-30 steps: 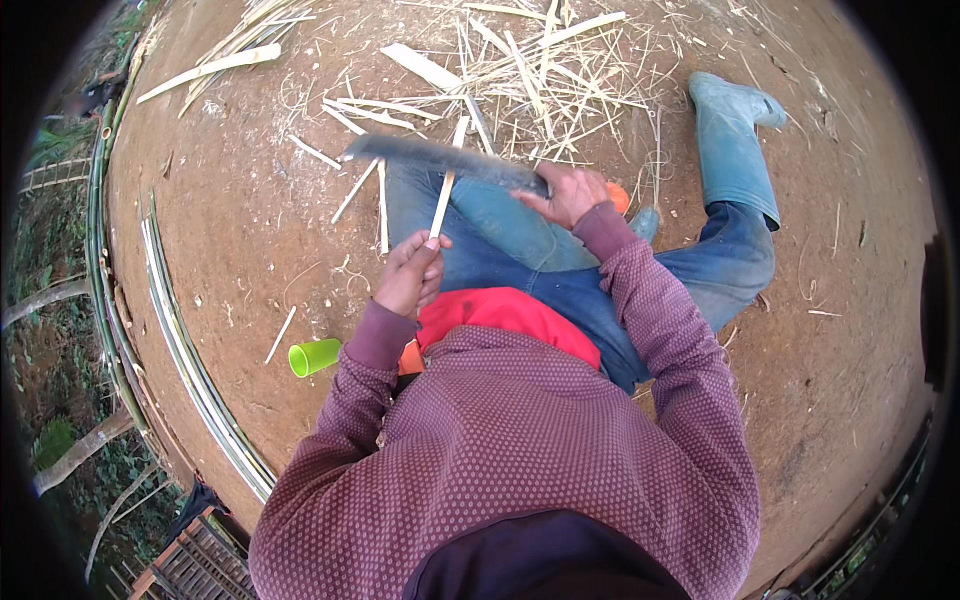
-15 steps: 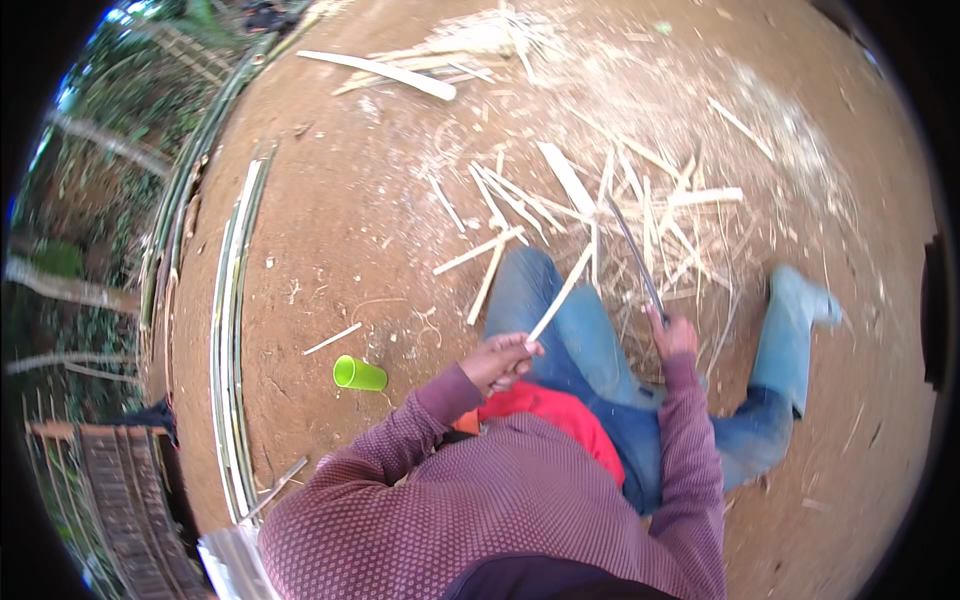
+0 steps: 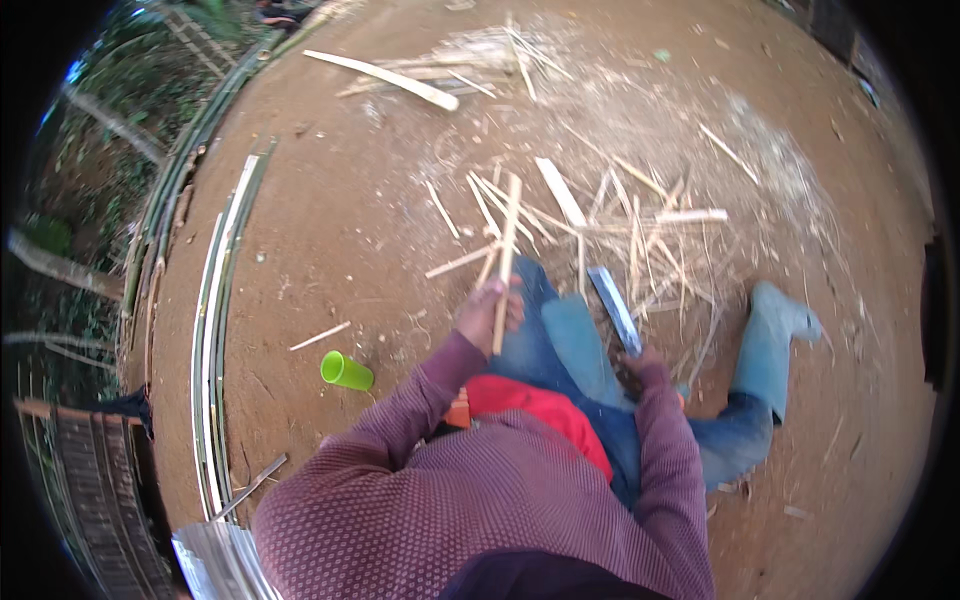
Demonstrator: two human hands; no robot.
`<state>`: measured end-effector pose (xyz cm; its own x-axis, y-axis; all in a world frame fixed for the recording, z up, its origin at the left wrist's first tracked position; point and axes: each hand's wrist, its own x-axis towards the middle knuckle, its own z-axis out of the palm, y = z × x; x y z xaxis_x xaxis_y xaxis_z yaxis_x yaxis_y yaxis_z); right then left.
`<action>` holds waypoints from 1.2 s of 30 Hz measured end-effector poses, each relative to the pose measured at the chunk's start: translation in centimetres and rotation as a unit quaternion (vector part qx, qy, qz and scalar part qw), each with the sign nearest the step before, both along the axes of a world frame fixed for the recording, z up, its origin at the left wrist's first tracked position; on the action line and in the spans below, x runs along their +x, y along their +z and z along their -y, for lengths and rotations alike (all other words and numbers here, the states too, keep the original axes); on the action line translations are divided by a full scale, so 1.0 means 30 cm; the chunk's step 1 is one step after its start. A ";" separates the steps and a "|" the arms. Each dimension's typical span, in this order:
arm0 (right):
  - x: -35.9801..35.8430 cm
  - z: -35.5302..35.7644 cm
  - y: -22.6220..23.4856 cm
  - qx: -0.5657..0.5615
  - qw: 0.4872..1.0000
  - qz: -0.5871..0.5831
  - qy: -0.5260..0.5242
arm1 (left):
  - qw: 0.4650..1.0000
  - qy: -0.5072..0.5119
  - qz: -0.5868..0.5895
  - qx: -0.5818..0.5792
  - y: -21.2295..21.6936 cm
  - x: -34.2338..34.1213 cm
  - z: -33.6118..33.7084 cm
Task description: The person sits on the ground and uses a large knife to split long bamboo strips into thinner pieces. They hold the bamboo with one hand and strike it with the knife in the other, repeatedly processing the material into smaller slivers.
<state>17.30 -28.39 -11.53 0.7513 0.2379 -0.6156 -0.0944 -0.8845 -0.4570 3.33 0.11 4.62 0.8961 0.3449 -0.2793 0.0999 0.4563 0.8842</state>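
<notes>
My left hand (image 3: 489,312) is closed around a pale split bamboo strip (image 3: 509,225), which stands nearly upright in the view and sticks out past both sides of the fist. Over my right thigh, my right hand (image 3: 645,366) grips a machete (image 3: 614,308) by its handle, the broad grey blade pointing away and slightly left. Blade and strip are apart. My legs wear blue trousers and pale blue rubber boots (image 3: 762,345). Beyond the knees lies a loose heap of cut bamboo strips (image 3: 640,240) and thin shavings.
A green plastic cup (image 3: 347,371) lies on its side on the dirt at the left. Long bamboo poles (image 3: 212,340) run along the left, near a metal sheet (image 3: 222,558). At the far side lie more strips and a wide pale slat (image 3: 385,76).
My left hand has moved forward, and the strip has swung more upright. The machete has turned to show its flat side, with my right hand a little lower and nearer to me.
</notes>
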 end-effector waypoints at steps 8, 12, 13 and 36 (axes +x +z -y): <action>-0.026 0.012 0.015 -0.026 0.995 0.090 -0.017 | 0.997 0.010 -0.080 0.008 -0.061 0.069 -0.047; 0.003 0.061 -0.010 0.012 0.982 0.170 -0.083 | 0.995 0.009 -0.097 -0.024 -0.140 0.134 -0.077; 0.007 0.073 -0.015 0.034 0.977 0.183 -0.107 | 0.995 0.001 -0.098 -0.018 -0.161 0.149 -0.090; 0.051 0.136 -0.072 -0.022 0.992 0.093 -0.077 | 0.983 0.037 -0.168 0.058 -0.341 0.275 -0.288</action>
